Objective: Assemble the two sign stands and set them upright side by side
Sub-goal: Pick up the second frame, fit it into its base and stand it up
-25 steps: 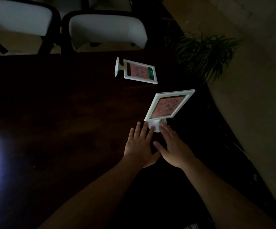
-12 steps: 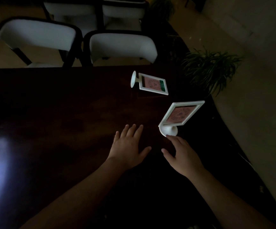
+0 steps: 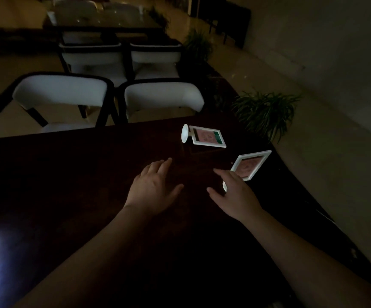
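Note:
On the dark table (image 3: 69,185) one white-framed sign stand (image 3: 250,166) with a pink card stands upright near the right edge, its round base partly hidden behind my right hand (image 3: 233,196). That hand hovers open just in front of the base, fingers spread. A second white sign stand (image 3: 204,138) lies on its side further back, round foot pointing left. My left hand (image 3: 152,187) is open, palm down, over the table to the left of both stands and holds nothing.
Two white chairs (image 3: 162,96) stand at the table's far edge, with more chairs and another table behind. A leafy plant (image 3: 264,112) sits on the floor off the right rear corner. The table's right edge runs close beside the upright stand.
Both hands have come off the upright stand's base and drawn apart, the left one moving left and forward. The camera has tilted up, showing more of the room.

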The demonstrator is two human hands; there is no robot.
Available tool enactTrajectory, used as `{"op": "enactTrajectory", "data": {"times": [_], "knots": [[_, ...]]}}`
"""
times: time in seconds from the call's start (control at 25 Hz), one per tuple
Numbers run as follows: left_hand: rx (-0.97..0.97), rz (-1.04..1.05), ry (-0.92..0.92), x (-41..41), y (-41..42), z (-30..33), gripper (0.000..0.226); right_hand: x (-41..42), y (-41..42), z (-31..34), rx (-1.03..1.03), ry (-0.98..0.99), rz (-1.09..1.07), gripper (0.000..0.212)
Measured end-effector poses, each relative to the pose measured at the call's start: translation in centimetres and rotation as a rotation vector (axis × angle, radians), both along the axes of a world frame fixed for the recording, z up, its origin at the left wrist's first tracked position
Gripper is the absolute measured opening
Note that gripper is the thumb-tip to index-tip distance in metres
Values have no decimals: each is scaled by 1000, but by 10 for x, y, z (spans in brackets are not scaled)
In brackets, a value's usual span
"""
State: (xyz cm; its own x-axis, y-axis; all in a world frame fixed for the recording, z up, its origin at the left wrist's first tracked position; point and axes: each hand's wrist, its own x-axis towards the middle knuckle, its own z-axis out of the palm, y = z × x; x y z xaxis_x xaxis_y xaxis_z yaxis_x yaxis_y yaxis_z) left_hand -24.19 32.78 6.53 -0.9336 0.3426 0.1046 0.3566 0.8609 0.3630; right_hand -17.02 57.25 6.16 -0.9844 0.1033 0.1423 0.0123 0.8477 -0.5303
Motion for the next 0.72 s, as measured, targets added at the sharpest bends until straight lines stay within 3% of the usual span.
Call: {"op": "enactTrajectory", "data": {"times": [0.32, 0.72], "knots": [[-91, 20, 85, -96, 28, -9, 85, -96, -27, -17, -369, -57, -161, 60], [-284, -67, 89, -194, 84, -58, 79, -189, -18, -81, -620, -199, -384, 52]]}}
